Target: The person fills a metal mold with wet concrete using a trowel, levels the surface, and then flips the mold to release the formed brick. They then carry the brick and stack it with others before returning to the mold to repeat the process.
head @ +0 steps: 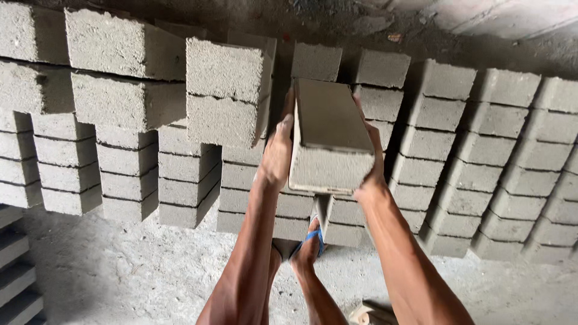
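Before stacked blocks (463, 156), concrete block (331, 135) between hands (278, 153).

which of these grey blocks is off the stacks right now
The concrete block clamped between the left hand and right hand; all others rest in stacked rows.

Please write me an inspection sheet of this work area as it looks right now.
Surface: rough grey concrete floor, dusty and uneven.
Job's things: one grey concrete block held up in the air, long axis pointing away from the camera, above the stacked blocks.
Clutter: pale debris piece on the floor by the legs.
Grippers: left hand pressed flat on the block's left side, right hand on its right side; fingers wrapped over the edges.
Cables: nothing seen.
Surroundings: rows of stacked blocks several courses high; taller stack at left; foot in a blue sandal below.
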